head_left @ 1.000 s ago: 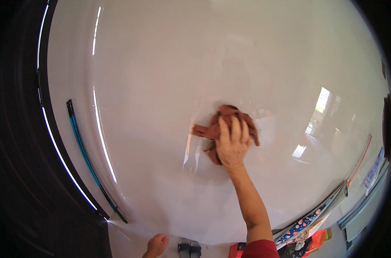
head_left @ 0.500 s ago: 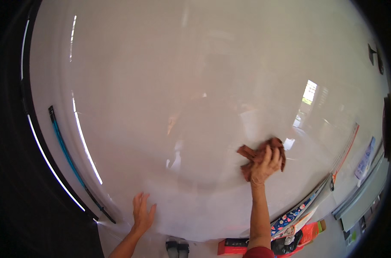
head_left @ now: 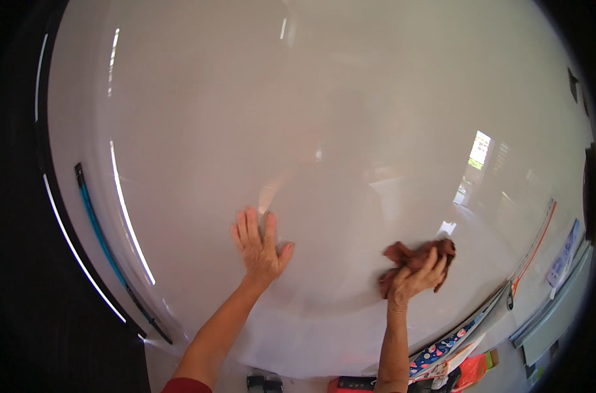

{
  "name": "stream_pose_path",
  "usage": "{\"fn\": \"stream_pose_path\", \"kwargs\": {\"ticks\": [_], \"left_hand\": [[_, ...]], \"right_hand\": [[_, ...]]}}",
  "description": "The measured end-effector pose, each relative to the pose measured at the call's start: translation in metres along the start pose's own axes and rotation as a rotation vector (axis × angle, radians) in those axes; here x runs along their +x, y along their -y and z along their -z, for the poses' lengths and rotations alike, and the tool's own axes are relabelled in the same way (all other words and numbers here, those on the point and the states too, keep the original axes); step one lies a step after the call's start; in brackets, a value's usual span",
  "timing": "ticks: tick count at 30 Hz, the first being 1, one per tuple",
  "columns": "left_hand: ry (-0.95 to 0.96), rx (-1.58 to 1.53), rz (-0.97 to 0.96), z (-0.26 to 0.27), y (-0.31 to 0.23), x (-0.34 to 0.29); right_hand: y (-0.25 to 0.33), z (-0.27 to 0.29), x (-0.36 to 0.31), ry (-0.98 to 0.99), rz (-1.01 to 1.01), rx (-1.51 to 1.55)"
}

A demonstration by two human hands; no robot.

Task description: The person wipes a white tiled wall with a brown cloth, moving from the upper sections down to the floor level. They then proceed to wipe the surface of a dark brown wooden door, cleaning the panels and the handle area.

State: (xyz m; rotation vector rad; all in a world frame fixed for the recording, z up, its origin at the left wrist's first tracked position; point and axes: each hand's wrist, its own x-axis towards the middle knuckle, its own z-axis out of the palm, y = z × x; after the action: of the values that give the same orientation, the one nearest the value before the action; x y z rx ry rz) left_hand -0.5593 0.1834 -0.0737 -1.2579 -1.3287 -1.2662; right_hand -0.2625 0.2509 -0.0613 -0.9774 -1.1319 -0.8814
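Observation:
A broad, glossy pale surface [head_left: 193,150] fills most of the head view and mirrors bright windows. Flat against it, left of centre, rests my left hand [head_left: 260,252], fingers stretched and holding nothing. Over to the right, my right hand [head_left: 417,278] presses a crumpled reddish-brown cloth [head_left: 412,255] onto the same surface. The cloth bunches out beyond the fingertips and to the left of the palm. Its underside is hidden.
A blue-and-black pole [head_left: 100,232] runs along the left side. Dark footwear [head_left: 264,382] shows at the bottom. Low on the right are a blue patterned item [head_left: 435,350], an orange-red bag [head_left: 471,372] and a red-and-black box [head_left: 350,384]. A pale purple package [head_left: 562,259] lies farther right.
My left hand has reached up and to the right and now lies flat on the surface. My right hand and the cloth have shifted slightly right and down.

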Motion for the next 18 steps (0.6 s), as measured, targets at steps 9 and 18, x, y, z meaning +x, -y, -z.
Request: {"fn": "stream_pose_path", "kwargs": {"ticks": [9,18], "left_hand": [[-0.101,-0.035,-0.107,-0.007,0.027,-0.005],[-0.061,0.060,-0.109,-0.005,0.012,0.005]], "right_hand": [[0.199,-0.017,0.058,0.124,0.386,0.393],[0.148,-0.042,0.101,-0.108,0.146,0.230]]}}
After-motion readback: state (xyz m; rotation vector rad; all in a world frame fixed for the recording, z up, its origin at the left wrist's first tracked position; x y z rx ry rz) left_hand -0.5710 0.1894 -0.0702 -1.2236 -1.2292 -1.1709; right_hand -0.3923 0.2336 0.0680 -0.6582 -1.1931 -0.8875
